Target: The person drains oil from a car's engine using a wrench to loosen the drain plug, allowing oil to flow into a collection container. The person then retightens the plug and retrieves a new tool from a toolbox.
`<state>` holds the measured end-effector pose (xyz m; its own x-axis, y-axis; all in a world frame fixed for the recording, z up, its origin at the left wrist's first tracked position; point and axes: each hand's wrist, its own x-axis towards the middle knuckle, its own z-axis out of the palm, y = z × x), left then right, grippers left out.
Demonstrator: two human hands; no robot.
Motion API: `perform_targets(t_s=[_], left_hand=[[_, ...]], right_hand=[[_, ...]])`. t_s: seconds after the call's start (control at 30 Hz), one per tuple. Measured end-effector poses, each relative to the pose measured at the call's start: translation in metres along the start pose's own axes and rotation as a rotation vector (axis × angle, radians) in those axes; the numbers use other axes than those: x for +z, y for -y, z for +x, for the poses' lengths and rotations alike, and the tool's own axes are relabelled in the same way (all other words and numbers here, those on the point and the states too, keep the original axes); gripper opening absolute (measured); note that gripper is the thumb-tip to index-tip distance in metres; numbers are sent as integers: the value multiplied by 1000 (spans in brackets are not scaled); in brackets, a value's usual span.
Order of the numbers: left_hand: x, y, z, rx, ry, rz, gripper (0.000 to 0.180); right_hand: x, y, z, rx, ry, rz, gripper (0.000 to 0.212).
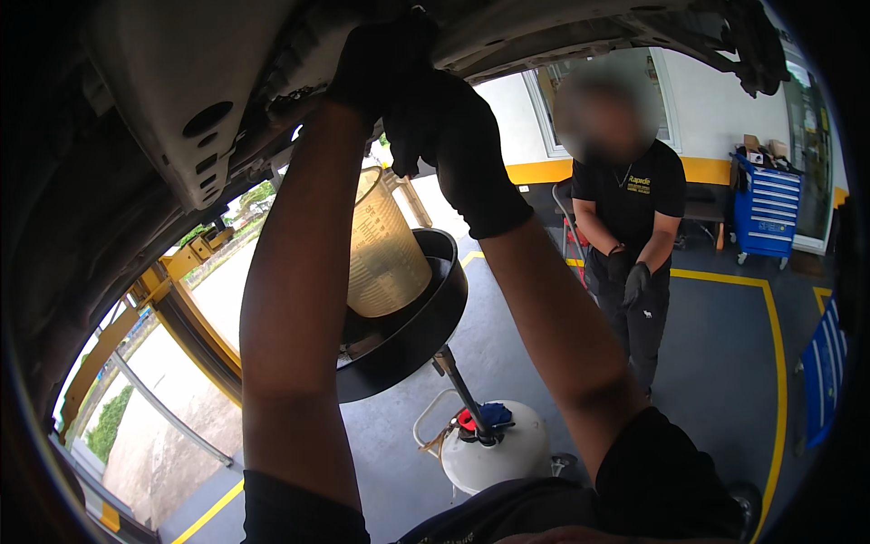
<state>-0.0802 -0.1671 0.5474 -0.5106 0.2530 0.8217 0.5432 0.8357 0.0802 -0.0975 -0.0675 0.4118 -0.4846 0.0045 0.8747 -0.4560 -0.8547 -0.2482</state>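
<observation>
Left hand in black glove (381, 63): plain black, detail lost in shadow.
Right hand in black glove (456, 140): plain black to the cuff.
Wearer's short black sleeves (297, 510): solid black.
Flat grey underbody panel (168, 91): dull grey, broken by dark oval holes.
Tapered amber plastic jug (388, 258): translucent yellowish tint, fine ruled graduation marks.
Broad round black pan (399, 367): black.
Rounded white tank (507, 458): plain white.
Smooth blue-grey floor (544, 363): uniform ground, bright yellow boundary lines (720, 276).
Co-worker's black short-sleeved shirt (666, 181): black ground, yellow chest print.
Wheeled blue drawer cabinet (768, 210): blue body, pale horizontal stripes at drawer edges.
Flat workshop wall (707, 109): white above, yellow band, dark below.
</observation>
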Motion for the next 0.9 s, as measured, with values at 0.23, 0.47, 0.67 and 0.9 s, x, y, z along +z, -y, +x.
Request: perform_targets(t_s=[0.23,0.47,0.67,0.9], left_hand=[[-7,26,4,654,-144,791,36],[2,16,0,277,-77,393,49],[-3,3,-2,518,-114,778,42],[-11,12,8,792,-152,854,33]], right_hand=[[6,8,-10,-692,-93,-1387,17],[5,0,-8,-32,15,117,18],[9,-6,-4,-537,-106,-1046,35],[2,-8,-3,-801,-166,-1006,33]])
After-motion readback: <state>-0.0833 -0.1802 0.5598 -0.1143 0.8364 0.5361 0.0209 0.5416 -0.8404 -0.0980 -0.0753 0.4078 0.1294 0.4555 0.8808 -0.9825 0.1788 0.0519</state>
